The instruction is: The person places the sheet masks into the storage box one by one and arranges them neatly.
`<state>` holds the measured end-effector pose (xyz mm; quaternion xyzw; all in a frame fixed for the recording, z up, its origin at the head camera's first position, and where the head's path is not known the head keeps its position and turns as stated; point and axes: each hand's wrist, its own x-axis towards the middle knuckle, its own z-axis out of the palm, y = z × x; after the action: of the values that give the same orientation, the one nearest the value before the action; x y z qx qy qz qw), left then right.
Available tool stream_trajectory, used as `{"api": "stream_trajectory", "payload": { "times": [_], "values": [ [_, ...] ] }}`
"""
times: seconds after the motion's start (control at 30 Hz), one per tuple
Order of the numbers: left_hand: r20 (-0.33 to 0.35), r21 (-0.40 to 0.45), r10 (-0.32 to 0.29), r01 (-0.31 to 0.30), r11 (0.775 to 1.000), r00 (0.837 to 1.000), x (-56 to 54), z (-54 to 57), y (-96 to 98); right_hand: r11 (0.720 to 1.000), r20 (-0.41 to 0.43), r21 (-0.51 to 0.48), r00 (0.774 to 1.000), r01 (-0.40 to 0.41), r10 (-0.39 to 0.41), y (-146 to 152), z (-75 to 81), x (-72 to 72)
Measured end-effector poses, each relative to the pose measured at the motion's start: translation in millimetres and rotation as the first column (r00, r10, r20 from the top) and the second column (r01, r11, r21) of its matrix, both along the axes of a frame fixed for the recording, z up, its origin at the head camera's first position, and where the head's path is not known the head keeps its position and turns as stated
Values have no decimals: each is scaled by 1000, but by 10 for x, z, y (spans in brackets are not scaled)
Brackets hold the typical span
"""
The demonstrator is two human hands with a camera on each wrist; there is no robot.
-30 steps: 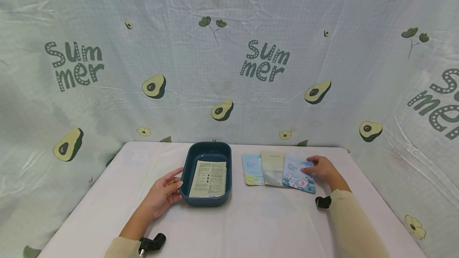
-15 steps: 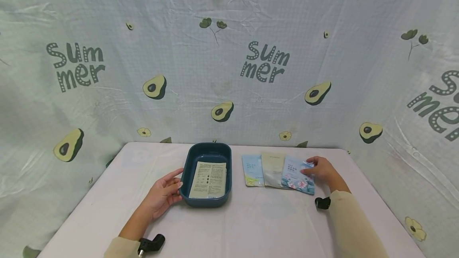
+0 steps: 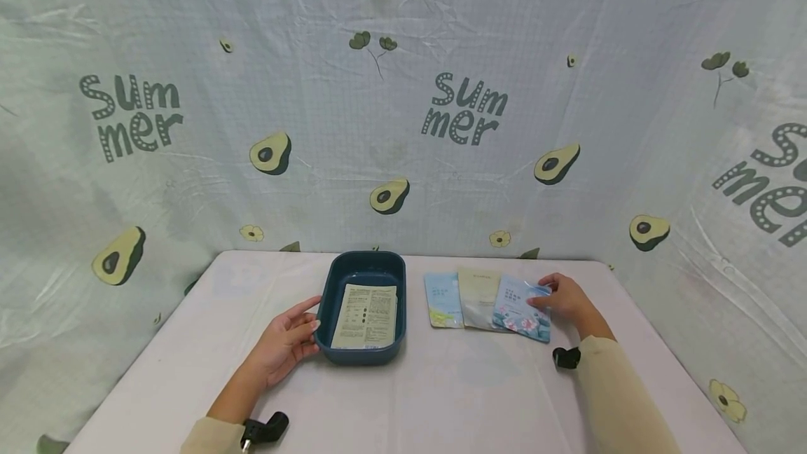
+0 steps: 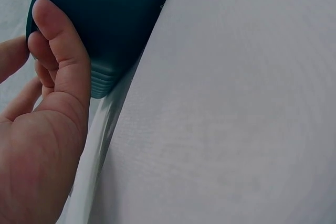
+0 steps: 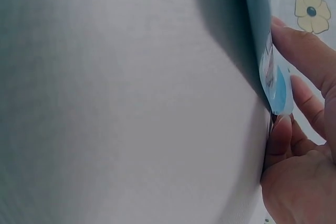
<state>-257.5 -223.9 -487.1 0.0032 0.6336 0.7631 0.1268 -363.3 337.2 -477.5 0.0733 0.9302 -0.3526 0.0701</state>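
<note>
Flowered sachet (image 3: 518, 308): one, pale blue, right-hand end of a row of three; left side overlapping the cream sachet (image 3: 480, 300). In the right wrist view its edge appears raised off the worktop (image 3: 454, 398), with a shadow beneath.

Right grip (image 3: 564, 301): thumb and fingers pinching the flowered sachet by its right edge (the underside of the hold is partly hidden). Sachet lies at 9 o'clock from the grip, touching.

Step in hand, as judged: taking up the flowered sachet. The next move would seem to call for a light lift at that edge, enough to part it from the cream one without dragging its neighbour.

Blue sachet (image 3: 444, 300): one, at 9 o'clock from the cream sachet, edges meeting; no hand on it.

Tray (image 3: 399, 342): one, dark blue, deep-walled, at 9 o'clock from the row, apart from it. Contents: printed packet (image 3: 366, 315), lying flat; whether more lie beneath, cannot tell.

Left grip (image 3: 286, 347): pinching the tray wall, thumb at the rim; tray at 2 o'clock from it.

Backdrop (image 3: 340, 111): avocado-print cloth, at 12 o'clock beyond the worktop.
</note>
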Motion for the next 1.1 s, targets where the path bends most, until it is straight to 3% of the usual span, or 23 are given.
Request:
{"api": "stream_trajectory", "payload": {
  "times": [0.5, 1.1],
  "values": [
    [-8, -14, 7, -7, 1000, 1000, 1, 5, 9, 999, -14, -3, 999, -38, 38, 17, -28, -8],
    [-10, -14, 1, -1, 1000, 1000, -21, 0, 6, 999, -16, -16, 999, -31, 31, -33, -7, 58]
  ]
}}
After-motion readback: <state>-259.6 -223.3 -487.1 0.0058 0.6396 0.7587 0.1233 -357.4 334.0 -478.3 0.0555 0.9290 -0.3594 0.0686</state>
